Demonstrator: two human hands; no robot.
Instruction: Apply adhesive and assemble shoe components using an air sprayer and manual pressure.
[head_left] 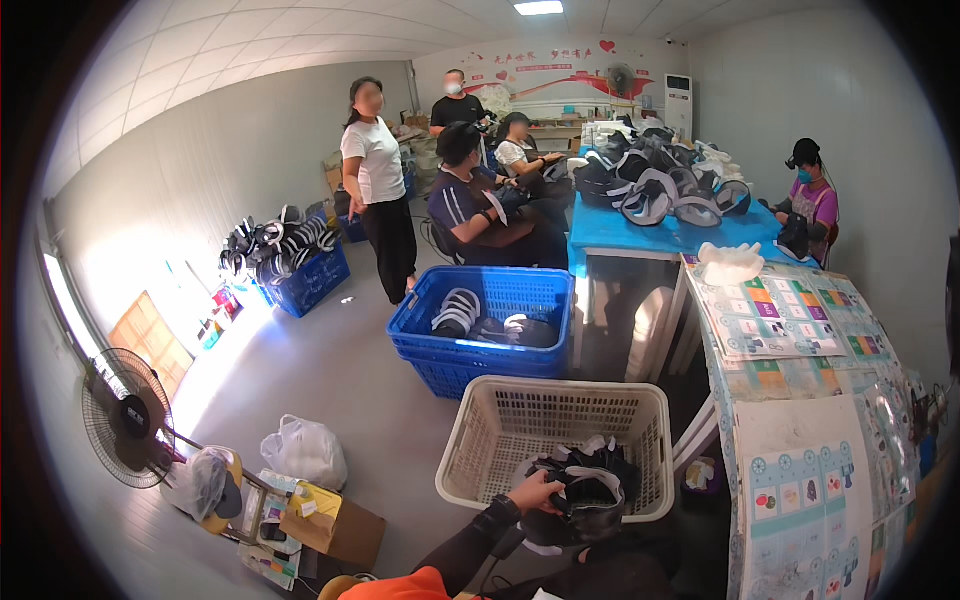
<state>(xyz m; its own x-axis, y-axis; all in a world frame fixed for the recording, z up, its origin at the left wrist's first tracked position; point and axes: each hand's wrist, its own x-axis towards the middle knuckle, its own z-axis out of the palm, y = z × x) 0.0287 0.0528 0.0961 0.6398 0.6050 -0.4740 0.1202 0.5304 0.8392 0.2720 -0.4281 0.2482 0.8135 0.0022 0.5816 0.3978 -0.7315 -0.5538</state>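
My left hand (537, 493), reaching in from the lower edge, has its fingers closed on the edge of a black shoe upper (592, 515) with a pale lining. A dark band circles that wrist. The upper is held over the near rim of a cream plastic crate (458, 440). More dark shoe uppers (610, 460) with pale trim lie inside the crate, partly behind the held one. My right hand does not show.
Beyond the crate stand stacked blue crates (480, 368) holding uppers. A blue table (630, 240) bears a heap of them; people sit around it and two stand behind. To my right is a paper-covered table (745, 385). A fan (130, 418), plastic bag (305, 450) and cardboard box (345, 535) are left.
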